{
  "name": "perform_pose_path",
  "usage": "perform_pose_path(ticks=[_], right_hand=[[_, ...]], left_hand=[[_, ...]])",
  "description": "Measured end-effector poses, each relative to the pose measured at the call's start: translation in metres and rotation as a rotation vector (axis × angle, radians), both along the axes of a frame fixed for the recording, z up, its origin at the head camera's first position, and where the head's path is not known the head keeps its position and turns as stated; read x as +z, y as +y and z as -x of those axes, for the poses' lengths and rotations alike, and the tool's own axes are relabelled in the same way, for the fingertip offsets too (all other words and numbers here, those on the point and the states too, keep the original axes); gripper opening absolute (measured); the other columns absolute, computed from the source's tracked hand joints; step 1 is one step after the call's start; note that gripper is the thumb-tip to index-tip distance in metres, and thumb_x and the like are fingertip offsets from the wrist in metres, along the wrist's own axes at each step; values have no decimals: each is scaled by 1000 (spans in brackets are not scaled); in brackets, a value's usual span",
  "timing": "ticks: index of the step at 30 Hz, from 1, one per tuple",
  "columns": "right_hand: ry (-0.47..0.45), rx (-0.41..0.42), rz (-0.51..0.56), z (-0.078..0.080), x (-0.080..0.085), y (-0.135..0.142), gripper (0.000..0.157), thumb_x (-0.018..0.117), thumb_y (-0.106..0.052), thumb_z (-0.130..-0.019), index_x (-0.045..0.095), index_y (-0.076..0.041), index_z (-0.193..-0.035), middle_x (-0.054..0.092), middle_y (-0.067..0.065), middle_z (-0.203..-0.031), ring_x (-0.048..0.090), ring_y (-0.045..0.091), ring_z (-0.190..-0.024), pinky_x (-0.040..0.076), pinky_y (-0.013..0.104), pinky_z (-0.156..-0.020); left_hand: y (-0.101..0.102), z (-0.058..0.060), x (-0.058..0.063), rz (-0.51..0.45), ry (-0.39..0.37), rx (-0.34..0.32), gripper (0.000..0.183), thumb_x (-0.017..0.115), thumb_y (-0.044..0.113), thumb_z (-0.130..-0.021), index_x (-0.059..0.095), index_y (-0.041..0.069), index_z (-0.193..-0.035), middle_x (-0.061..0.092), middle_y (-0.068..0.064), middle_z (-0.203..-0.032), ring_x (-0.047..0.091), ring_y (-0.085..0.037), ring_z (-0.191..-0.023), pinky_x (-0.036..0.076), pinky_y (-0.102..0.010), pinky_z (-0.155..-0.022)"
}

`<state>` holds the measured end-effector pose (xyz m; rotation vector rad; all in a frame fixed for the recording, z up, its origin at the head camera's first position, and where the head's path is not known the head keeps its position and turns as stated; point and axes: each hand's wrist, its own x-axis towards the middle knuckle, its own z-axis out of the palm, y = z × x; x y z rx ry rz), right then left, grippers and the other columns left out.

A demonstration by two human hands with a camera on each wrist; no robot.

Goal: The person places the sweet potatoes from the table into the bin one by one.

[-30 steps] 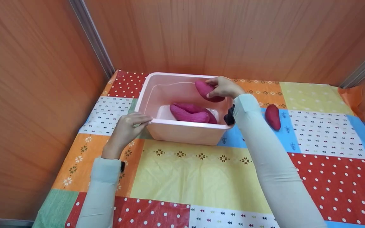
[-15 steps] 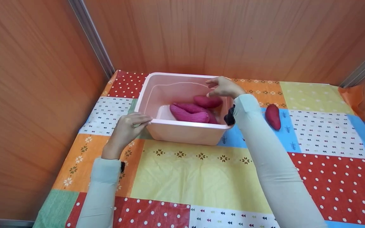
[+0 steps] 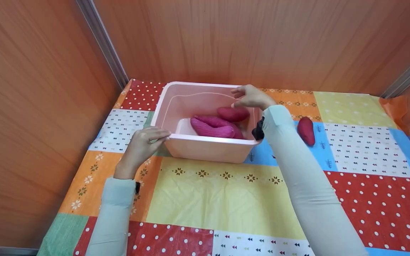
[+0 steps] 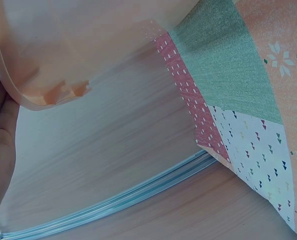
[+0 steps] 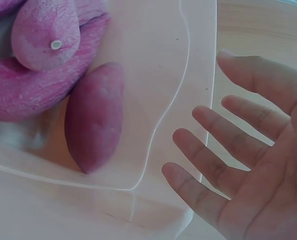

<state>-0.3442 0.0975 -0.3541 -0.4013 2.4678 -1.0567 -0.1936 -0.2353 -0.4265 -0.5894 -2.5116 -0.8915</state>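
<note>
A pink plastic bin (image 3: 208, 147) stands on the cloth. My left hand (image 3: 144, 147) grips its rim at the near left corner; the left wrist view shows only part of that hand at the bin's edge. My right hand (image 3: 253, 97) hovers over the bin's far right side, fingers spread and holding nothing, as the right wrist view confirms. Below it in the bin lies a smooth red sweet potato (image 5: 94, 117). Beside that are long, curved, wrinkled magenta vegetables (image 3: 212, 128), resembling eggplants, partly overlapping. Another red sweet potato (image 3: 306, 131) lies on the cloth right of the bin.
A patchwork-print cloth (image 3: 222, 199) covers the table. Wood-grain panels (image 3: 244, 42) rise behind it and on both sides, with metal strips (image 3: 105, 42) at the corners. An orange flap of cloth (image 3: 393, 108) is at the far right.
My right hand has let go of the sweet potato, which dropped into the bin beside the magenta vegetables. Its fingers have opened. My left hand has stayed on the rim.
</note>
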Motion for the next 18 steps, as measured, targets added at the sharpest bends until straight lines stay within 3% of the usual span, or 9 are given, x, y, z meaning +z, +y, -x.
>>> perform_pose_path(ticks=[18], right_hand=[[67, -27, 7, 5, 5, 16, 58, 66, -17, -90, 45, -5, -142, 49, 19, -141, 47, 35, -129, 45, 48, -107]], left_hand=[[-1, 0, -1, -3, 0, -7, 21, 72, 7, -84, 75, 11, -105, 74, -9, -103, 69, -27, -100, 57, -37, -90]])
